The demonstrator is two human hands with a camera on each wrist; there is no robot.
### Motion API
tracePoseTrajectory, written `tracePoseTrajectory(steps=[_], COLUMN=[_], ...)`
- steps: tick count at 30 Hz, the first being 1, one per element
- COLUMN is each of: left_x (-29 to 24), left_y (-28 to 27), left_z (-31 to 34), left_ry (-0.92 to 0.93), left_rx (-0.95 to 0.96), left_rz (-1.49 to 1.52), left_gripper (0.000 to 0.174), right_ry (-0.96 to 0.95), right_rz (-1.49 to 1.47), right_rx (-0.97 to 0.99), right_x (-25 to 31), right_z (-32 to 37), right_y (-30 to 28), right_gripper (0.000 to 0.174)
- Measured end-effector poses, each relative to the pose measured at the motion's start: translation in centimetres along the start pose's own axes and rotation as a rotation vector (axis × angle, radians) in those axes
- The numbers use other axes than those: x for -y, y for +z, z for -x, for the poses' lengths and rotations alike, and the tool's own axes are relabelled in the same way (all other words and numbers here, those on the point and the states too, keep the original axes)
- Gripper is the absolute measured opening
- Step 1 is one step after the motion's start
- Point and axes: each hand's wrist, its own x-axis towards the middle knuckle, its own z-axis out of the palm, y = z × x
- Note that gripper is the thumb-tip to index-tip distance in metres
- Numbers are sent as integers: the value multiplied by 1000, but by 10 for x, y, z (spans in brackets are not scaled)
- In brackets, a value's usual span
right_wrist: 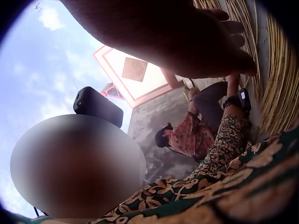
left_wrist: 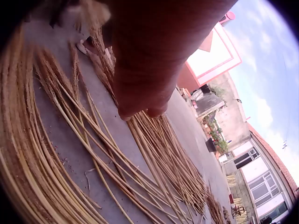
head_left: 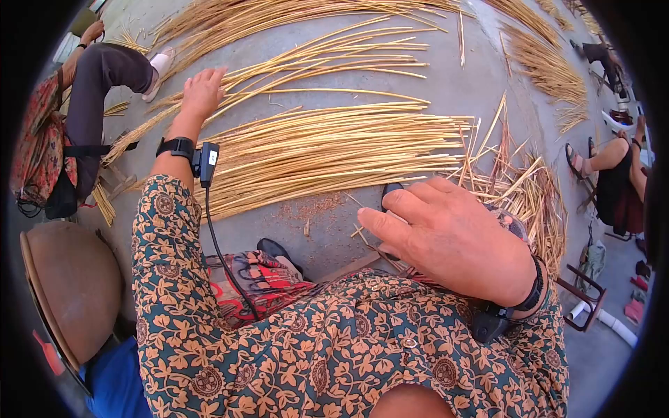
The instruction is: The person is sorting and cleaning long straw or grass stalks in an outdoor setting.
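Note:
My left hand point(head_left: 202, 94) is stretched out over a loose fan of long straw-coloured stalks point(head_left: 334, 61) with brushy heads. In the left wrist view its fingertips point(left_wrist: 156, 111) overlap some of those stalks, and the palm side is hidden. A thicker layer of stalks point(head_left: 334, 143) lies nearer me, cut ends to the right. My right hand point(head_left: 453, 237) hovers in front of my body, fingers loosely bent and spread, with nothing visible in it. Below and beyond it are broken stalks and dry leaf sheaths point(head_left: 536, 202). In the right wrist view, its dark underside shows against sky.
Another large bundle point(head_left: 279, 21) lies farther off, and brushy bundles point(head_left: 547, 66) sit at the upper right. A person point(head_left: 90, 118) is seated at the left beside a big round brown vessel point(head_left: 73, 279). Another person's sandalled foot point(head_left: 578, 161) is at the right, near a small stool point(head_left: 582, 296).

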Motion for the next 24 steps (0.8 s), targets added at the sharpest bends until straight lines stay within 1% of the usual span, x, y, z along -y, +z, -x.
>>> tracePoseTrajectory(steps=[3,4,5,6,7,8,9,10,11,12,14,15,16,18,19,20,23,24], left_x=[-39,-66,-93,-116,-144,-167,-186,-204,-213,-219,-220,-228,-230,-233,-230,-227,-228,-225], left_y=[21,20,31,41,32,44,22,25,39,48,66,62,47,52,54,69,103,103], left_z=[14,24,43,61,79,103,118,136,155,168,183,175,166,168,176,186,202,202], left_ry=[-27,-64,37,164,284,383,437,459,499,494,420,377,358,404,423,427,235,239], left_rx=[181,389,483,662,728,771,735,690,573,483,435,410,547,520,515,563,685,652], left_rz=[451,567,661,726,715,675,554,382,332,277,274,278,238,196,171,166,218,268], left_gripper=[19,14,15,17,16,17,19,21,20,18,17,17,15,15,15,14,12,11], right_ry=[8,-22,-39,-32,-26,-21,-21,-9,-11,-23,-24,-29,-23,-17,-17,-18,-15,-16], right_rz=[8,-5,-13,-10,0,8,12,-5,-26,-54,-58,-56,-49,-26,-43,-59,-75,-79], right_rx=[3,-14,-34,-54,-47,-37,-29,-37,-48,-61,-139,-172,-191,-233,-223,-219,-184,-171], right_x=[10,9,7,5,3,2,2,0,-1,-3,-4,-5,-5,-8,-8,-10,-16,-19], right_z=[7,9,9,11,14,14,16,18,18,19,21,22,24,25,25,24,23,22], right_y=[-5,-3,1,2,1,1,0,2,4,6,12,14,16,18,18,19,21,23], right_gripper=[31,30,29,28,27,27,26,24,22,20,20,19,18,17,16,16,15,15])
